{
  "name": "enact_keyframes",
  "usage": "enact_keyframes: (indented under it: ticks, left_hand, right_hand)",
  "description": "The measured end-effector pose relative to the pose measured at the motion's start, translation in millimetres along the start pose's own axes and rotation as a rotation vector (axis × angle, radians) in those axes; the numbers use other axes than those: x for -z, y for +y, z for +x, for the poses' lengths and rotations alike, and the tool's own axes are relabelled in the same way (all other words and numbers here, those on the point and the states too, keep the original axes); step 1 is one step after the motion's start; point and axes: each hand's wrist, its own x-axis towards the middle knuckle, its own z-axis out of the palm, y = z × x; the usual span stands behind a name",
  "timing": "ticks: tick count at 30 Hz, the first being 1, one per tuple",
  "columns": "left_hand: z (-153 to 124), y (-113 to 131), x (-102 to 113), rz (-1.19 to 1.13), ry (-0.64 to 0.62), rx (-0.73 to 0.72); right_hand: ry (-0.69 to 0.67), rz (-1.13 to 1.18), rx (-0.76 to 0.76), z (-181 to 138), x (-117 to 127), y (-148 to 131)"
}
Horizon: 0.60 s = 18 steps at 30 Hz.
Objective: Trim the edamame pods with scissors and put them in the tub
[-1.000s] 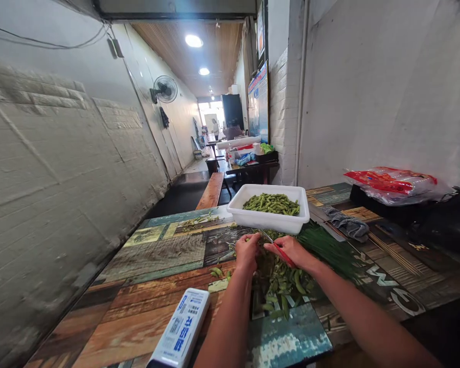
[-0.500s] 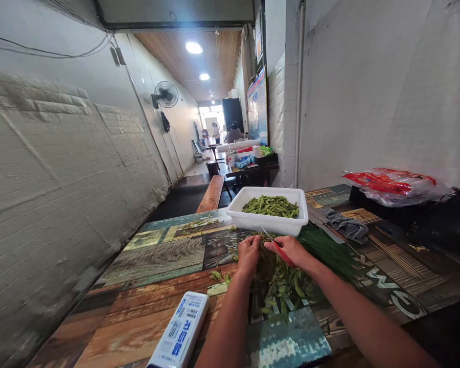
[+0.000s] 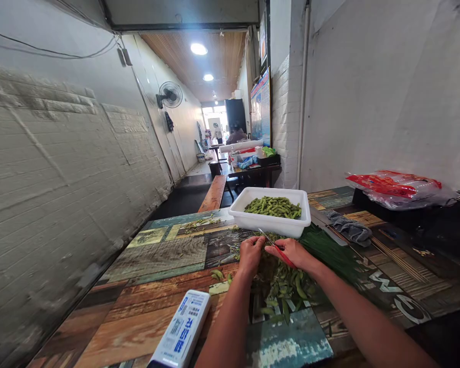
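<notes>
While the right hand (image 3: 293, 251) grips red-handled scissors (image 3: 284, 256), the left hand (image 3: 250, 252) pinches closed near green pods (image 3: 300, 288), anything held unclear.

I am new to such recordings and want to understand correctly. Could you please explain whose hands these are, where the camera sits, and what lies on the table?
No machine here: these are a person's two bare hands. One camera, worn on that person's head, looks forward and down. The right hand holds red-handled scissors; the left hand is close beside their tips, but whether it pinches anything is too small to tell. On the table, a white tub of green pods stands beyond the hands. Loose pods lie nearer; long green stems and a grey cloth lie to the right.
</notes>
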Motion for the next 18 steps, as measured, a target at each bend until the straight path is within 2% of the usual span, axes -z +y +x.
enact_keyframes:
  ticks: [12, 18]
  left_hand:
    - [-2.2, 0.7, 0.0, 0.090, -0.067, 0.001]
    - [-2.6, 1.5, -0.2, 0.032, -0.058, 0.005]
  right_hand:
    - [-0.001, 0.023, 0.018, 0.6, 0.9, 5.8]
    - [0.025, 0.015, 0.038, 0.3, 1.2, 3.1]
